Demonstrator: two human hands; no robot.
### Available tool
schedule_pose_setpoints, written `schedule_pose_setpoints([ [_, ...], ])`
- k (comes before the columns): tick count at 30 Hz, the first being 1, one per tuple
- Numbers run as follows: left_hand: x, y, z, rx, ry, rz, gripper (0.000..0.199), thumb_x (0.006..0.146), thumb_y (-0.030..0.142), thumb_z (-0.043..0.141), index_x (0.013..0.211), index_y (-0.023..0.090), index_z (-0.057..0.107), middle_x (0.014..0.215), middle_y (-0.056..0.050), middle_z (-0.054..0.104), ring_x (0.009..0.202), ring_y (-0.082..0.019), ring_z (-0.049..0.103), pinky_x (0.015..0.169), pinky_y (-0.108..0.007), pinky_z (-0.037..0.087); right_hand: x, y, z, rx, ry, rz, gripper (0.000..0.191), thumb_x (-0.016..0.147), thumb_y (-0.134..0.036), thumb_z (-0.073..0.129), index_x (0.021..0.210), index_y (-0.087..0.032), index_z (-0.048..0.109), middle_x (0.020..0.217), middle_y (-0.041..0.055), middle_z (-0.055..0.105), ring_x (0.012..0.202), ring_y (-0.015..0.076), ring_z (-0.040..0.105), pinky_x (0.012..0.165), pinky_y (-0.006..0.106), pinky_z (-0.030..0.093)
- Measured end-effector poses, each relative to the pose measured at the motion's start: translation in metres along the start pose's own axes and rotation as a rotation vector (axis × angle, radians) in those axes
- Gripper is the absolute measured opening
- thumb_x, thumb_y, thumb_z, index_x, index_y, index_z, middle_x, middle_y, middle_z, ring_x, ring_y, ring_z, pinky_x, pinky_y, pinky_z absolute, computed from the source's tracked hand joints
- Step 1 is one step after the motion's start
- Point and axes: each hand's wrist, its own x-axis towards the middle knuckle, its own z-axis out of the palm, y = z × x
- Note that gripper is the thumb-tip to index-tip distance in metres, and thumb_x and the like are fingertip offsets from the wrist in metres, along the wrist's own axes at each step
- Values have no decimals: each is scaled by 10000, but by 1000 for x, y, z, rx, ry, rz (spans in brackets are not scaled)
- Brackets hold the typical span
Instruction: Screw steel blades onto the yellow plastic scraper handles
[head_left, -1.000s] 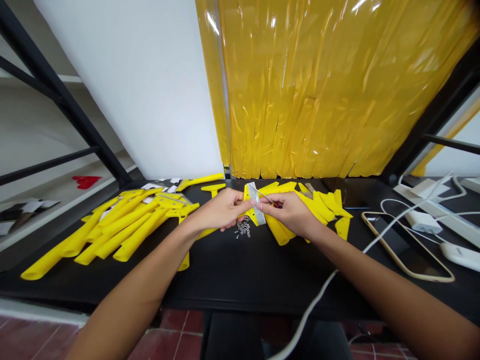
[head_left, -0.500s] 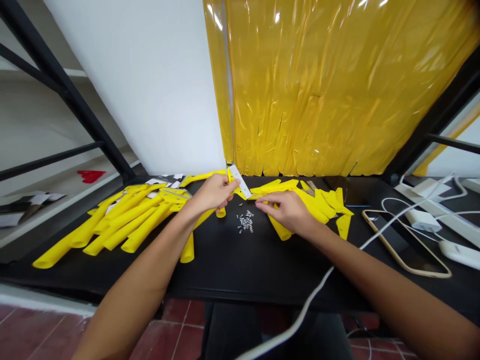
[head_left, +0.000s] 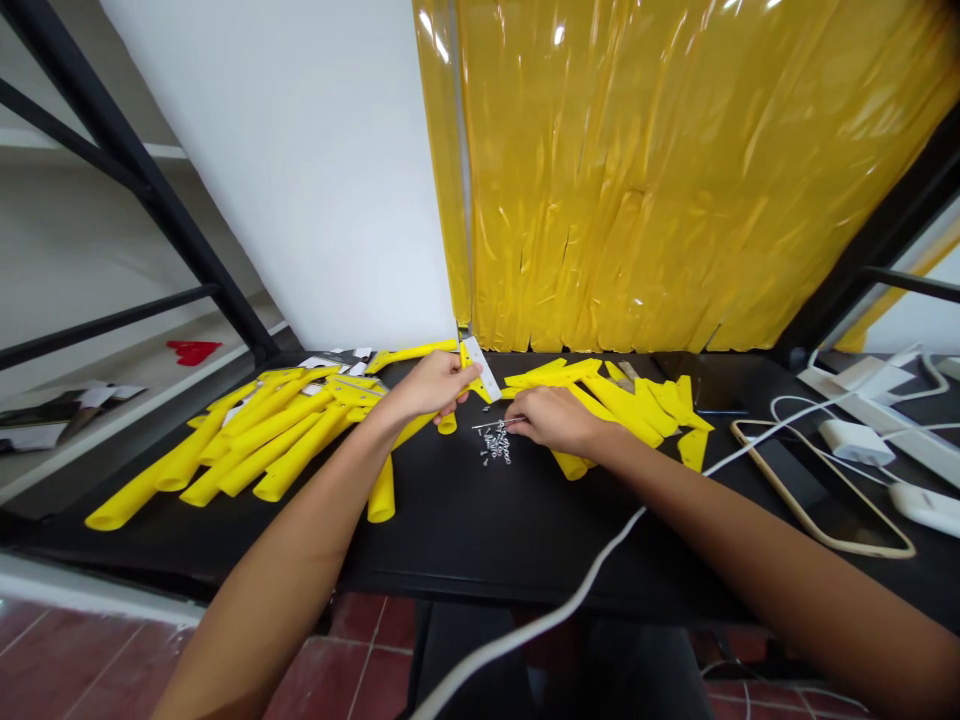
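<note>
My left hand [head_left: 435, 383] is closed around a yellow scraper [head_left: 469, 375], whose flat silver metal blade [head_left: 481, 368] points up and away from me. Pinched in the fingers of my right hand [head_left: 551, 418] is a thin metal rod [head_left: 489, 425]; its exact kind is hard to make out. The rod lies over a small pile of screws and nuts [head_left: 496, 445] on the black tabletop [head_left: 465, 540]. To the left lies a heap of yellow tubular handles [head_left: 277, 435], and behind my right hand are flat yellow plastic pieces [head_left: 630, 400].
A phone [head_left: 821, 490] rests at the right, beside a white charger [head_left: 857, 441] and a power strip [head_left: 907, 420]. A white cable [head_left: 570, 605] crosses in front of my right forearm. Yellow plastic sheeting [head_left: 637, 180] and a white panel [head_left: 300, 170] stand behind the table.
My right hand has moved slightly closer to the screws, and the thin metal rod now shows in its fingers. My left hand keeps its hold on the scraper. The view has shifted slightly.
</note>
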Motion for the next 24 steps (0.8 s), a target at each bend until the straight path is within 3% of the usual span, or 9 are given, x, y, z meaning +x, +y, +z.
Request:
schedule_pose_setpoints([
  [4,-1,1,2,-50,-34,21,429,897,510,590,606,223,459,455,9,495,317,-104,431,362,-264,320,-2,1,0,67,18,10,142,888,-278,629,910,-253,767,966,53,767,896,236,686,711,305,431],
  [9,-8,11,6,-179,-130,46,388,908,499,593,661,213,506,521,3,523,334,-90,436,377,-266,357,-14,5,-8,473,195,95,179,887,-335,634,911,-205,754,939,34,764,848,195,671,755,295,454],
  [12,-11,16,6,-162,-140,45,386,936,496,549,685,205,513,554,-6,559,324,-81,437,381,-262,376,-19,8,-10,613,202,158,186,869,-337,641,900,-188,747,904,26,764,814,188,668,739,287,462],
  [17,-8,9,-3,50,-27,9,417,949,483,514,640,207,465,437,14,506,311,-97,453,371,-235,368,-20,1,0,248,57,34,160,880,-295,623,865,-222,766,909,32,764,824,203,674,717,300,442],
  [20,-4,1,-8,125,35,-11,412,946,480,504,637,212,454,398,10,503,305,-115,474,368,-233,354,-20,-6,1,120,19,-77,155,883,-262,628,946,-264,770,998,23,760,904,208,678,747,302,450],
  [22,-2,-3,-9,137,44,-2,412,955,479,481,643,211,456,391,6,508,303,-120,481,377,-232,360,-20,-4,-7,131,76,-76,190,910,-302,606,1023,-288,759,1039,17,754,934,203,674,772,302,459],
  [24,0,-4,-8,146,48,7,417,962,482,461,646,210,456,390,3,515,301,-121,485,387,-232,373,-24,9,-24,114,190,52,241,941,-366,556,1046,-284,757,1044,31,753,941,215,672,774,312,461],
])
